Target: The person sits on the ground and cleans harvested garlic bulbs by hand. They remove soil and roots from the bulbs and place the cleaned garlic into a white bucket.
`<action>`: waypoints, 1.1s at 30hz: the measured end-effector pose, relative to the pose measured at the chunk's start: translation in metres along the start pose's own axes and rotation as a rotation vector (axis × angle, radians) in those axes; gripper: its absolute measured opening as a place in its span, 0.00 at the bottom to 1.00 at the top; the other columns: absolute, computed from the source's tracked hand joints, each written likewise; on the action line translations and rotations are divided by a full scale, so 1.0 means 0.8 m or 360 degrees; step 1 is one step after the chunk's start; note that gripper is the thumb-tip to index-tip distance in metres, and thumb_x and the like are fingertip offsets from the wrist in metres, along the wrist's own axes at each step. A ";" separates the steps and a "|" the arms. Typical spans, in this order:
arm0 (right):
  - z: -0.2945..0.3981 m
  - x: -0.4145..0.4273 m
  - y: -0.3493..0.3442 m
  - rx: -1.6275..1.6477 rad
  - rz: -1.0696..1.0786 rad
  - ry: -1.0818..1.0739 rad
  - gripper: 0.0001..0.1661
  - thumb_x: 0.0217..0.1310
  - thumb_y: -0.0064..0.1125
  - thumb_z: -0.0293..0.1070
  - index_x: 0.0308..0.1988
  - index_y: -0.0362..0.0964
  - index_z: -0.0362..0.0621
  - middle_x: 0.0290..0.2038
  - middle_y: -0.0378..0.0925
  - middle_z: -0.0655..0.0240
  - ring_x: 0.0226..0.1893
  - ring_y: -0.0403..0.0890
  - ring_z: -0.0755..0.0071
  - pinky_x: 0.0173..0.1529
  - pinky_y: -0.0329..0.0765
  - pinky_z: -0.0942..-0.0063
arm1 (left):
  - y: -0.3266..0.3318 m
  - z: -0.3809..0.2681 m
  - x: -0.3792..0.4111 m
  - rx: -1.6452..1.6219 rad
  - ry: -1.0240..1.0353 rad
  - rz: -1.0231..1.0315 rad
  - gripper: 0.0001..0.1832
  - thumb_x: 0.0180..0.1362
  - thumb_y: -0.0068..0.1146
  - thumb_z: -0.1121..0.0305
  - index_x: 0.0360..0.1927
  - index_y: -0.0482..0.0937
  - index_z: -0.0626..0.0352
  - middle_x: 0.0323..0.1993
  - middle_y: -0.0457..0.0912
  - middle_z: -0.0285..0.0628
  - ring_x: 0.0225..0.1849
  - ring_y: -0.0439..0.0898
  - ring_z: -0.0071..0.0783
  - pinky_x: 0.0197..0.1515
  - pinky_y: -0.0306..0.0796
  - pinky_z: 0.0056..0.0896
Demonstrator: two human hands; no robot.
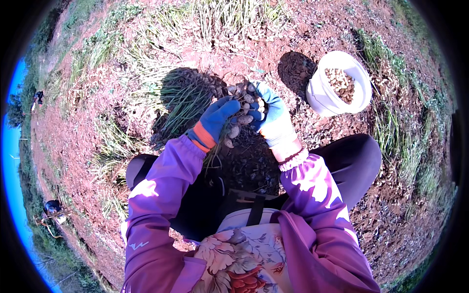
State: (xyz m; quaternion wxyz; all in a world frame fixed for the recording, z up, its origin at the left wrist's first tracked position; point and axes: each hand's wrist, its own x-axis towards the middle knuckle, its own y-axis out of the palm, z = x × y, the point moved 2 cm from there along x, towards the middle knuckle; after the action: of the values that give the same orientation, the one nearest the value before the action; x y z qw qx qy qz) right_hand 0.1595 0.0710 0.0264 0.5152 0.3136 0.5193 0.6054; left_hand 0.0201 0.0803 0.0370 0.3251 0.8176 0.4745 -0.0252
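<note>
My left hand (216, 121), in a blue glove with an orange cuff, grips a bunch of peanut plants by the stems near the pods. Unshelled peanuts (244, 109) hang in a cluster between my two hands. On the other side of that cluster, my right hand (273, 113), in a blue and pale glove, has its fingers around some of the pods. Beyond my left hand, a pile of pulled peanut plants (188, 95) lies on the soil with green stems and pods.
A white plastic bucket (318, 93), partly filled with peanuts (340, 85), stands tilted to the right. Rows of pulled plants (388, 132) lie on reddish soil on both sides. Two people, one (53, 208) lower and one (38, 98) higher, are far off at the left.
</note>
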 end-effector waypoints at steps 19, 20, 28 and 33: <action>0.042 -0.029 0.036 -0.0691 -0.0545 0.0018 0.04 0.57 0.49 0.31 0.29 0.70 0.46 0.20 0.70 0.75 0.15 0.65 0.83 0.18 0.64 0.83 | -0.002 0.015 0.007 0.0351 -0.0082 0.0059 0.16 0.57 0.51 0.65 0.47 0.72 0.61 0.29 0.74 0.31 0.28 0.72 0.17 0.32 0.67 0.20; 0.046 -0.032 0.039 -0.0766 -0.0547 0.0028 0.05 0.57 0.49 0.31 0.29 0.71 0.46 0.20 0.70 0.75 0.15 0.65 0.83 0.17 0.64 0.83 | 0.000 0.015 0.006 0.0383 -0.0089 0.0040 0.16 0.57 0.52 0.65 0.47 0.72 0.61 0.30 0.75 0.31 0.29 0.73 0.18 0.33 0.68 0.20; 0.244 -0.062 0.008 -0.1641 -0.0916 -0.0511 0.04 0.53 0.55 0.30 0.32 0.76 0.47 0.22 0.72 0.77 0.17 0.66 0.85 0.18 0.62 0.87 | -0.026 -0.003 -0.023 0.0215 -0.0102 0.0036 0.18 0.57 0.51 0.66 0.49 0.70 0.64 0.39 0.78 0.40 0.36 0.78 0.27 0.35 0.72 0.25; 0.360 -0.044 -0.051 -0.2472 -0.1056 -0.0652 0.25 0.53 0.60 0.40 0.49 0.67 0.43 0.36 0.75 0.65 0.32 0.75 0.70 0.31 0.73 0.74 | -0.024 -0.001 -0.019 0.0088 -0.0143 0.0324 0.21 0.57 0.52 0.64 0.52 0.68 0.63 0.39 0.78 0.42 0.35 0.78 0.28 0.35 0.73 0.26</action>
State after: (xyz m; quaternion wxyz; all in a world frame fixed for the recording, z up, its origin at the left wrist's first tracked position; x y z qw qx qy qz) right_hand 0.4447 0.1227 0.0691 0.8167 -0.1916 -0.0792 0.5385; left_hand -0.0037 0.0757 0.0335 0.3244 0.8682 0.3731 -0.0419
